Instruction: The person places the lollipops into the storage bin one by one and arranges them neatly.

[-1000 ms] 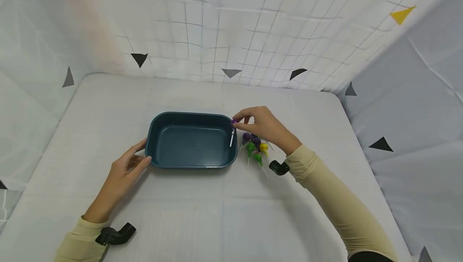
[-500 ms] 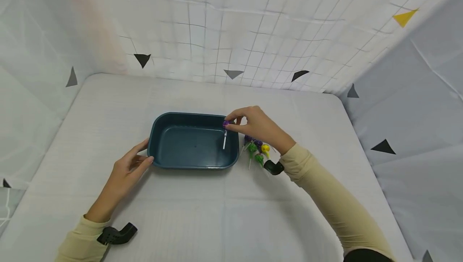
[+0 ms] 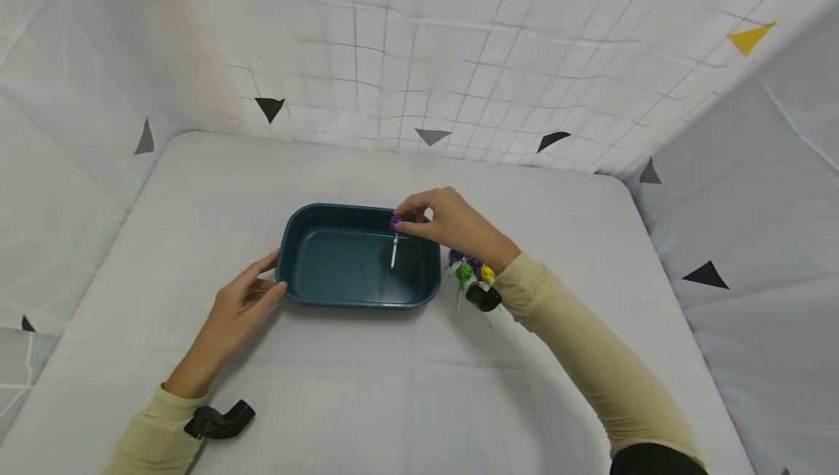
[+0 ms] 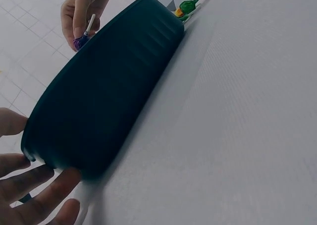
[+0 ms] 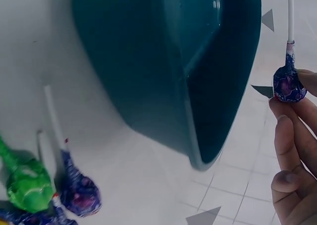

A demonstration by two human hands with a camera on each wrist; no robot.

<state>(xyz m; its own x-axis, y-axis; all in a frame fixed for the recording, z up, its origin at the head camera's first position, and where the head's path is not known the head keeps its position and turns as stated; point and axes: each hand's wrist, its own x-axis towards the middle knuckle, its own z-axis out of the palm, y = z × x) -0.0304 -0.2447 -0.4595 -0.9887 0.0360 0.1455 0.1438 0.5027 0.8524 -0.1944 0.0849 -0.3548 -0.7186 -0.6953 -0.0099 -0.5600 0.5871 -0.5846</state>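
In the head view, a dark teal tray (image 3: 360,303) stands on the white table. My left hand (image 3: 239,311) holds its left end, with the thumb at the near corner of the rim and the fingers against the outer end wall. My right hand (image 3: 452,224) is over the tray's right end, pinching a purple-wrapped lollipop (image 5: 290,84) by its candy head between thumb and fingertips. The white stick points toward the person. More lollipops lie to the right of the tray: a green lollipop (image 3: 465,273), a yellow lollipop (image 3: 487,274) and purple ones, partly hidden by the right wrist's camera.
White sheeting hangs around the table (image 3: 314,402), with a grid-lined back wall (image 3: 419,52) behind it. A black wrist camera (image 3: 219,420) is strapped to the left wrist, another wrist camera (image 3: 483,298) to the right.
My right hand has moved left with the purple lollipop, from the tray's right rim to over its inside. My left hand stays at the tray's left end. The view has shifted slightly.
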